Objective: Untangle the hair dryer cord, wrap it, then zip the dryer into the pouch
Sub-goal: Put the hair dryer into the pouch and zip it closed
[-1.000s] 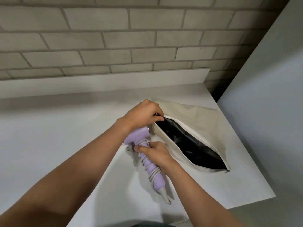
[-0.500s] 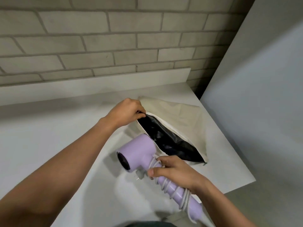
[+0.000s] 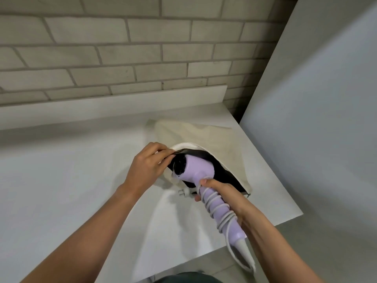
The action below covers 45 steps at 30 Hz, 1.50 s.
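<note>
Head first, the purple hair dryer sat partway in the dark mouth of the pouch on the white table. Its long handle ran from near the person up to the pouch — the round end faced left. The right hand gripped the handle, over the cord wound round it. The left hand pinched the pouch's edge.

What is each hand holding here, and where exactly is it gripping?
The right hand grips the hair dryer by its cord-wrapped handle; the left hand pinches the pouch at the edge of its opening.
</note>
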Motion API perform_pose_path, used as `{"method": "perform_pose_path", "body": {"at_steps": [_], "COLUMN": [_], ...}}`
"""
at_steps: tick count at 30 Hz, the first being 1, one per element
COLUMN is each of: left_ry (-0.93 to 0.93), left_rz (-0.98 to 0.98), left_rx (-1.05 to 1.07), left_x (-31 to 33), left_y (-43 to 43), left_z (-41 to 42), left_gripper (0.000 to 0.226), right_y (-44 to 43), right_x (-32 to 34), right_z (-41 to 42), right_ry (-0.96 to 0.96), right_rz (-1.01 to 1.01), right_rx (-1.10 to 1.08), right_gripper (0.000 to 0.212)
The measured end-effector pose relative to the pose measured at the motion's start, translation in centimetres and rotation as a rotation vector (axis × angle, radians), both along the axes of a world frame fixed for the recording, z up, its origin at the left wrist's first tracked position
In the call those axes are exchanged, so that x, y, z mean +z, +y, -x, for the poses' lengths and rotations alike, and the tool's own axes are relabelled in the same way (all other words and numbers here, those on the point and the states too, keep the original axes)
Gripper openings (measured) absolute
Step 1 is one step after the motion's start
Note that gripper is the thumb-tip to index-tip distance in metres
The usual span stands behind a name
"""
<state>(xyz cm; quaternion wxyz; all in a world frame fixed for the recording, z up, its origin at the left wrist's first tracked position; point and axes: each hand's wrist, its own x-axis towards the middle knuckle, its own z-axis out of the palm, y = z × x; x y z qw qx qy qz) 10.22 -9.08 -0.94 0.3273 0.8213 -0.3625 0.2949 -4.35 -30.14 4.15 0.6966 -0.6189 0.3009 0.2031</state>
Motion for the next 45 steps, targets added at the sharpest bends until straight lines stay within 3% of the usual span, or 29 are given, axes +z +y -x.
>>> {"method": "perform_pose_path", "body": {"at_steps": [7, 10, 17, 20, 22, 25, 28, 34, 38, 40, 43, 45], "left_ry": [-0.075, -0.059, 0.076, 0.147, 0.177, 0.235, 0.241, 0.224, 0.260, 0.275, 0.296, 0.279], "left_rz": [0.011, -0.074, -0.163, -0.234, -0.293, -0.352, -0.334, -0.209, -0.182, -0.157, -0.130, -0.135], "left_rx": [0.013, -0.036, -0.061, -0.063, -0.059, -0.062, -0.055, -0.018, 0.013, 0.031, 0.030, 0.012], "left_x": [-0.4, -1.3, -1.9, -2.8, -3.7, -5.1, -5.3, -5.3, -5.5, -5.4, -5.2, -5.0], "left_y": [1.6, 2.0, 2.7, 2.4, 2.5, 2.8, 2.7, 2.4, 2.7, 2.8, 2.6, 2.3], "left_z": [2.9, 3.3, 5.0, 5.4, 5.5, 5.8, 6.4, 6.2, 6.2, 6.2, 6.2, 6.3], "left_gripper": [0.014, 0.014, 0.024, 0.025, 0.020, 0.040, 0.050, 0.042, 0.042, 0.043, 0.051, 0.051], "right_y": [-1.9, -2.3, -1.2, -0.6, -0.3, 0.0, -0.5, -1.2, -1.0, -1.0, -2.0, -2.5], "right_x": [-2.5, -4.3, -5.5, -6.4, -6.8, -6.9, -7.3, -8.0, -9.1, -9.8, -11.6, -12.4], "right_z": [-2.9, -4.1, -7.7, -8.1, -8.4, -8.6, -8.4, -7.5, -4.4, -1.9, -1.2, -2.6], "right_ry": [-0.046, -0.120, -0.130, -0.153, -0.147, -0.153, -0.185, -0.266, -0.475, -0.698, -0.861, -0.856], "right_rz": [-0.175, -0.214, 0.064, 0.140, 0.194, 0.197, 0.225, 0.450, 0.746, 0.915, 1.366, 1.471], "right_rx": [-0.321, -0.450, -0.743, -0.751, -0.715, -0.648, -0.528, -0.321, -0.177, -0.090, 0.309, 0.471], "right_gripper": [0.032, 0.031, 0.039, 0.017, 0.007, 0.008, 0.028, 0.012, 0.044, 0.052, 0.071, 0.068]}}
